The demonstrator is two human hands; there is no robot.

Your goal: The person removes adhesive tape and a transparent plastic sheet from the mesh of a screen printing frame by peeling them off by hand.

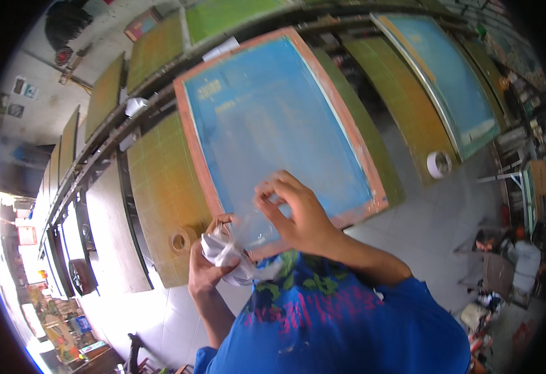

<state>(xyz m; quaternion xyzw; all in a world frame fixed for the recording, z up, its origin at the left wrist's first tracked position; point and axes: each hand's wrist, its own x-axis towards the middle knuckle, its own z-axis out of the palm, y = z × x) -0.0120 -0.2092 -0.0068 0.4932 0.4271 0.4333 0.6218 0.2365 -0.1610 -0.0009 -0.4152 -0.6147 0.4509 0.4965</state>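
Note:
My left hand (203,268) is closed around a crumpled white bundle (226,252), which looks like cloth or a thin plastic bag. Some clear, shiny film (255,232) shows beside the bundle, between my hands. My right hand (294,212) is raised just right of it, thumb and fingers curled together; whatever they pinch is too small or blurred to make out. Beneath both hands lies a large screen-printing frame (372,181) with a reddish wooden border and blue mesh (273,118). The bundle hangs over its near edge, against my blue shirt.
A tan tape roll (181,240) rests on the greenish-orange board (161,181) to the left. A white tape roll (439,164) sits on another board (403,93) at right, near a second blue screen (453,75). Rows of boards stretch leftward and behind. A chair (497,271) stands far right.

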